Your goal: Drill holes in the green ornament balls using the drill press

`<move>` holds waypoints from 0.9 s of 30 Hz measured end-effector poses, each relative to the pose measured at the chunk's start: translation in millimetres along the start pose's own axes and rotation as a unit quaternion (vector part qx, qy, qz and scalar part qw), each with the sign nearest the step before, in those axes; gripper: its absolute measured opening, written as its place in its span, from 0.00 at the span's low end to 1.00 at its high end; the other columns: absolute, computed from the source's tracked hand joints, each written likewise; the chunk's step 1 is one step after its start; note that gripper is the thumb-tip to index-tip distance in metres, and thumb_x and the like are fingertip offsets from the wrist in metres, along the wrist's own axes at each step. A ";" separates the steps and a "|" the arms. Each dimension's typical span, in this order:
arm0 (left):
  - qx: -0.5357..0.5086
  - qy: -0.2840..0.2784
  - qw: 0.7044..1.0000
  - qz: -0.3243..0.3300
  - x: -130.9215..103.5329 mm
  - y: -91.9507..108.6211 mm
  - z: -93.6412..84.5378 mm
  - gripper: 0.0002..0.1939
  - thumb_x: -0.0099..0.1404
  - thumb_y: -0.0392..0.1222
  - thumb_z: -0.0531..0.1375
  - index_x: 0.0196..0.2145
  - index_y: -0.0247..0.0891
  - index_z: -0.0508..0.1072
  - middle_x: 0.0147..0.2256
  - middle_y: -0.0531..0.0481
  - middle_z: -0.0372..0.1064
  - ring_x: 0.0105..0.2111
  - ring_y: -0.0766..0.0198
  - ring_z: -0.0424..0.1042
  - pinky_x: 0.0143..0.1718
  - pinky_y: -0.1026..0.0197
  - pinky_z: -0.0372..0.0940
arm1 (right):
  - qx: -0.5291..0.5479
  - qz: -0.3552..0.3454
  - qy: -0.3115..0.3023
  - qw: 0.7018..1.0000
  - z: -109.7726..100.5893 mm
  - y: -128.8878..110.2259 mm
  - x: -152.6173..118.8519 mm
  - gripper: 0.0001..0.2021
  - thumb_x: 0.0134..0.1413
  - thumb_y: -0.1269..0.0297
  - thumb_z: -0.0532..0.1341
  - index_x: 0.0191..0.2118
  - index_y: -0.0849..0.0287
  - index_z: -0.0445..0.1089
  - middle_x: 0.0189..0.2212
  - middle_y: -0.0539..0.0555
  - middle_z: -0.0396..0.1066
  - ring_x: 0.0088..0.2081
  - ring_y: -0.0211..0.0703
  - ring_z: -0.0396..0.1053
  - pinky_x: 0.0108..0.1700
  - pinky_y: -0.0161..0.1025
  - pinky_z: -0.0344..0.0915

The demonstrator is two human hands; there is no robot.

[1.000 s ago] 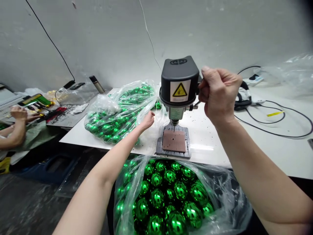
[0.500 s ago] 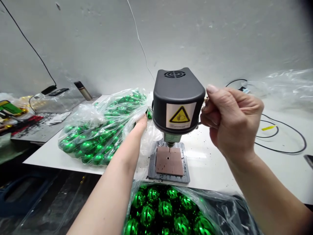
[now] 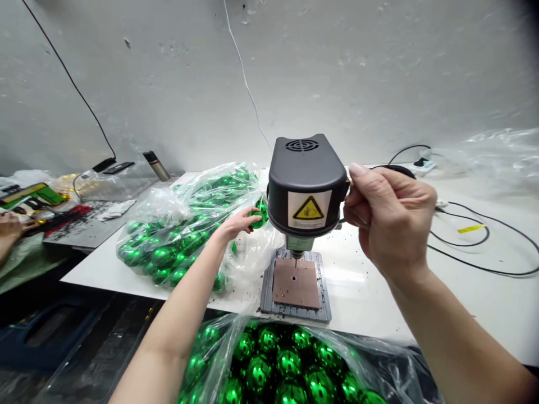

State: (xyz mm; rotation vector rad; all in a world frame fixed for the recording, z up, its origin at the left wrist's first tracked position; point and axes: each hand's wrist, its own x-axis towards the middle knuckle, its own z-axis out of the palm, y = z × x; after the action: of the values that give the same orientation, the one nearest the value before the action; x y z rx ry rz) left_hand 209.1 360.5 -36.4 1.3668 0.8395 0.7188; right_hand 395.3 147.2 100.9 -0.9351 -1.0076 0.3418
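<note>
My left hand [image 3: 242,220] is closed around a shiny green ball ornament [image 3: 260,214] beside the head of a small black drill press [image 3: 309,179]. The ball is partly hidden behind the press. On the press's right side my right hand [image 3: 389,210] is closed in a fist on its lever handle, which the fingers mostly cover. Below the drill bit, a brown board [image 3: 296,289] with a small hole lies on the grey base plate [image 3: 326,297]. Left of the press, a clear plastic bag [image 3: 168,210] full of green balls rests on the table.
A second open bag of green balls [image 3: 290,362] is at the table's front edge. Black cable [image 3: 516,273] loops over the white table at right. A flask [image 3: 155,165] stands at back left. Another person's hand [image 3: 9,227] shows at far left.
My left hand has come up out of the bag opening, and a green ball now shows in its fingers. My right hand stays at the lever. The whole view has shifted slightly.
</note>
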 end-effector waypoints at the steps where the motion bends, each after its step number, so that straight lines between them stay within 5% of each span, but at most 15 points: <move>1: -0.034 -0.013 0.999 -0.036 -13.8 5.2 -5.0 0.16 0.52 0.38 0.69 0.39 0.35 0.75 0.31 0.48 0.73 0.29 0.63 0.72 0.32 0.61 0.68 | 0.000 0.000 0.002 1.000 0.2 -0.1 0.0 0.18 0.56 0.60 0.67 0.18 0.58 0.69 0.12 0.44 0.54 0.14 0.30 0.51 0.15 0.35 0.46; 6: -0.246 -0.008 0.963 -0.110 -90.3 22.6 -12.1 0.10 0.60 0.43 0.66 0.36 0.34 0.74 0.34 0.46 0.75 0.31 0.63 0.73 0.33 0.61 0.70 | 0.015 0.000 0.011 1.000 1.9 -0.4 -0.6 0.18 0.55 0.61 0.68 0.17 0.58 0.68 0.11 0.45 0.55 0.14 0.30 0.50 0.15 0.35 0.44; 12: -0.243 -0.007 0.963 -0.115 -148.2 1.5 30.3 0.13 0.60 0.41 0.67 0.42 0.33 0.74 0.40 0.43 0.76 0.34 0.64 0.74 0.36 0.62 0.69 | 0.037 -0.015 0.010 0.999 3.9 -0.4 0.0 0.19 0.55 0.63 0.67 0.16 0.58 0.67 0.11 0.45 0.54 0.13 0.30 0.48 0.15 0.36 0.41; 16: -0.173 0.015 0.981 -0.092 -155.7 -29.9 60.0 0.25 0.58 0.47 0.70 0.50 0.36 0.70 0.38 0.45 0.75 0.29 0.67 0.73 0.32 0.63 0.66 | 0.050 -0.031 0.010 0.998 4.9 0.6 1.9 0.19 0.55 0.65 0.66 0.16 0.57 0.65 0.11 0.45 0.54 0.13 0.29 0.47 0.15 0.37 0.40; 20: -0.076 0.043 0.994 -0.060 -150.7 -55.6 78.1 0.31 0.55 0.50 0.71 0.52 0.34 0.69 0.39 0.45 0.75 0.34 0.65 0.72 0.32 0.65 0.64 | 0.028 -0.035 0.009 0.999 4.5 1.9 2.9 0.20 0.56 0.63 0.65 0.15 0.56 0.64 0.11 0.44 0.53 0.13 0.30 0.47 0.16 0.36 0.41; 27: -0.018 0.029 0.999 -0.006 -133.3 -66.3 93.5 0.33 0.54 0.51 0.71 0.53 0.33 0.69 0.39 0.45 0.75 0.37 0.63 0.72 0.37 0.62 0.64 | 0.001 -0.043 0.006 0.999 4.3 5.7 7.4 0.22 0.57 0.58 0.65 0.15 0.55 0.62 0.11 0.45 0.52 0.14 0.31 0.48 0.18 0.37 0.44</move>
State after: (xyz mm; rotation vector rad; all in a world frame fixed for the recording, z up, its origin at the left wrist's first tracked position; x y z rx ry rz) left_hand 214.9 192.8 -88.9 1.3124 0.8749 0.7632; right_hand 396.5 157.4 101.4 -0.8892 -1.0329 0.2645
